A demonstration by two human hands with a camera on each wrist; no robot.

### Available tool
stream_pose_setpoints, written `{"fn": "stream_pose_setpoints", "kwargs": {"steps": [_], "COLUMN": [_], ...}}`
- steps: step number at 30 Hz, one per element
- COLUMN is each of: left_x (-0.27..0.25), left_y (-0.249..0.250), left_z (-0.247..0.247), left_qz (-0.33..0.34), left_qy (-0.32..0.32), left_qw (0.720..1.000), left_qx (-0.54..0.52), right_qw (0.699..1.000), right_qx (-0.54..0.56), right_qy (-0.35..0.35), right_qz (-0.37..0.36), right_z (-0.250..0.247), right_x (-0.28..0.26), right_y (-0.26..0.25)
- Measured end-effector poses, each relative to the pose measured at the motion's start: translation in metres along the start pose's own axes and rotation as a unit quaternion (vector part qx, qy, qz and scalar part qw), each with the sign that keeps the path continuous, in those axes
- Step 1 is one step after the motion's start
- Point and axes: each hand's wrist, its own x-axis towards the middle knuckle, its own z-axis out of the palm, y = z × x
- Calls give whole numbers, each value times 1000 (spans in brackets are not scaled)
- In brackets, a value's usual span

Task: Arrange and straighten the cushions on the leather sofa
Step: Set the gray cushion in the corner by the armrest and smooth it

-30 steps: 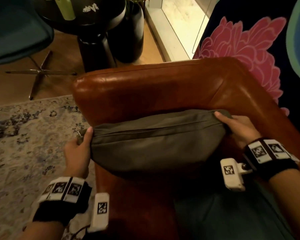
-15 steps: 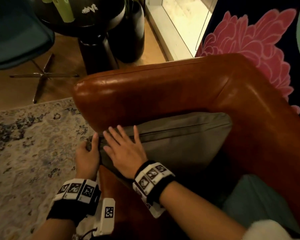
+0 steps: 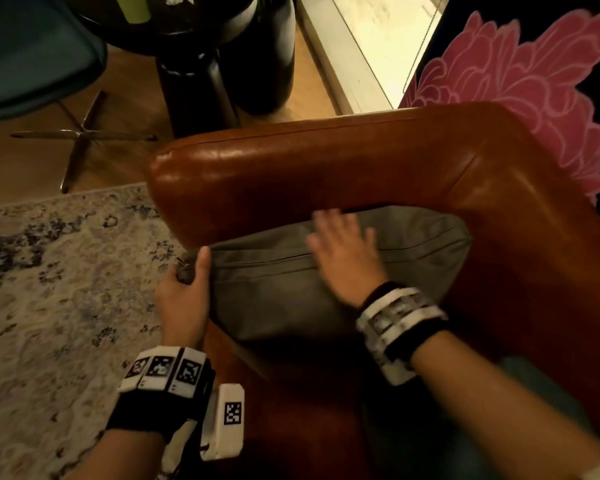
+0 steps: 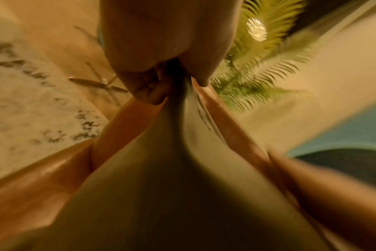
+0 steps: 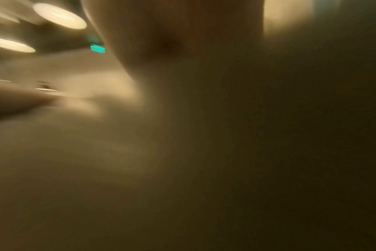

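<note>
A grey-green cushion [image 3: 274, 292] leans against the arm of the brown leather sofa [image 3: 309, 168], zip seam up. My left hand [image 3: 187, 289] grips its left corner, thumb laid over the top edge; the left wrist view shows the fingers [image 4: 152, 88] pinching the gathered corner of the cushion [image 4: 172, 186]. My right hand [image 3: 343, 251] lies flat and open on the cushion's top middle, fingers spread and blurred. The right wrist view is a blur of palm and fabric.
A patterned rug [image 3: 59, 289] covers the floor to the left. Behind the sofa arm stand a dark round side table [image 3: 194, 64] and a teal chair [image 3: 35, 57] on a metal star base. A teal cushion [image 3: 534, 393] lies on the seat at lower right.
My right hand left the cushion's right corner, crossed to its left end, and has now slid rightward along the top to the middle. My left hand keeps its grip on the left corner.
</note>
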Motion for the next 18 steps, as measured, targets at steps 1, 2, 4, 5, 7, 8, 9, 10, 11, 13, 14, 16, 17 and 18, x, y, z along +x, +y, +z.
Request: {"fn": "stream_pose_setpoints", "kwargs": {"steps": [1,2,4,5,7,8,9,10,11,13,14,16,17,18], "left_x": [-1,-1,1,4,7,9,10,8,7,5,5,5,4,3], "left_y": [-3,-7,-13,-15,-16,-17,-18,-17,-18,-18,-19,-18,-17,-16], "left_z": [1,1,-2,-5,-16,-21,-24,-25,-23,-19,-18,-20,-20,-21], "left_qz": [5,22,39,29,5,-3,-3,3,9,15,4,-20,-25,-24], "left_qy": [-15,-23,-11,3,17,15,11,1,-5,3,12,30,28,22], "left_qw": [1000,999,999,999,999,999,998,998,997,996,997,997,997,997], "left_qx": [0,5,22,27,39,44,54,64,76,89,81,71,74,76], "right_qw": [996,986,974,974,982,987,991,993,992,985,983,964,952,941], "right_qx": [-3,1,19,9,-68,-90,-96,-106,-122,-125,-71,83,146,191], "right_qy": [-8,-34,-98,-105,-62,-38,-22,-18,-30,-44,-30,6,19,35], "right_qz": [-90,-163,-204,-199,-167,-131,-88,-45,2,111,169,252,269,276], "right_z": [8,18,31,32,30,26,19,12,5,-5,-11,-20,-24,-28], "right_x": [-8,-16,-24,-19,-7,-2,0,-1,-2,-6,-8,-8,-8,-7], "right_y": [-36,-70,-104,-96,-44,-8,28,62,90,127,135,142,145,147]}}
